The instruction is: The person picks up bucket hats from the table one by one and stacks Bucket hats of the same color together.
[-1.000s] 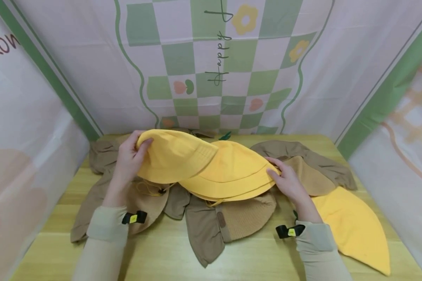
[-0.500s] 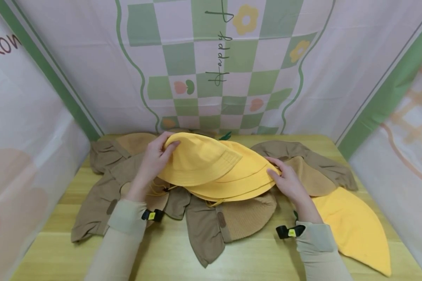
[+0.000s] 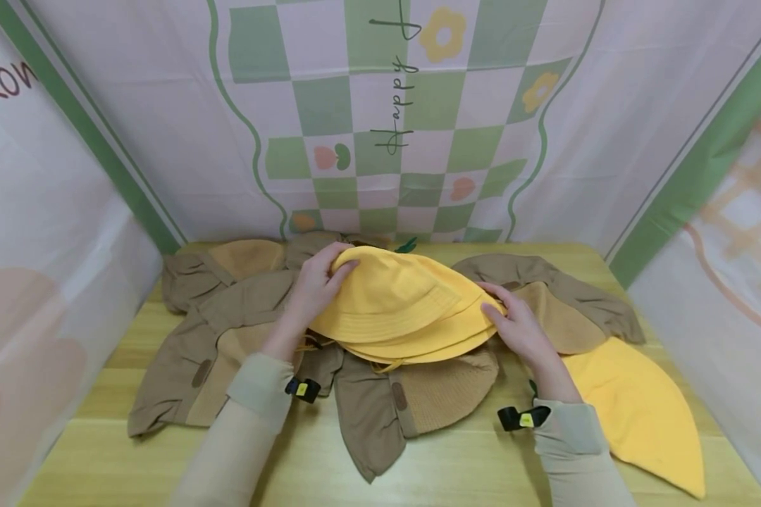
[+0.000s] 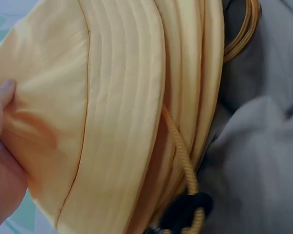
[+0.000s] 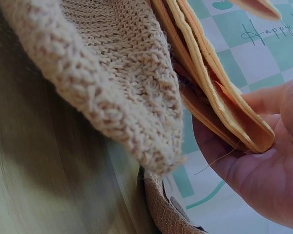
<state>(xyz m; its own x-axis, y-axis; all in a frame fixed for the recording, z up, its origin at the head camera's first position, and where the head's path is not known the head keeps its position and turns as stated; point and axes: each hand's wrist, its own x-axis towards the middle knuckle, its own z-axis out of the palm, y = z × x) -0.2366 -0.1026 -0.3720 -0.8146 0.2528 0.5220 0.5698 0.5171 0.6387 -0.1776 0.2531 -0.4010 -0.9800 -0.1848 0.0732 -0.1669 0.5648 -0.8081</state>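
A yellow bucket hat [image 3: 380, 299] lies over a stack of other yellow bucket hats [image 3: 418, 347], its brim a little left of theirs. My left hand [image 3: 317, 285] pinches the crown of this top hat between thumb and fingers. At the stack's right end, my right hand [image 3: 521, 327] grips the layered brims, thumb in front; in the right wrist view the fingers [image 5: 217, 153] pass behind them. A yellow cord [image 4: 181, 146] with a dark stopper [image 4: 185, 212] hangs from under the top brim in the left wrist view.
Brown hats with tan knitted parts lie around the stack: one in front [image 3: 444, 394], one at left [image 3: 241, 352], one at back left [image 3: 247, 257], one at right [image 3: 564, 313]. Another yellow hat [image 3: 647, 408] lies at the right table edge. A patterned cloth [image 3: 380, 105] hangs behind.
My left hand has moved right and slightly down, carrying the top yellow hat from beside the stack to over it. The right hand has kept its grip in place.
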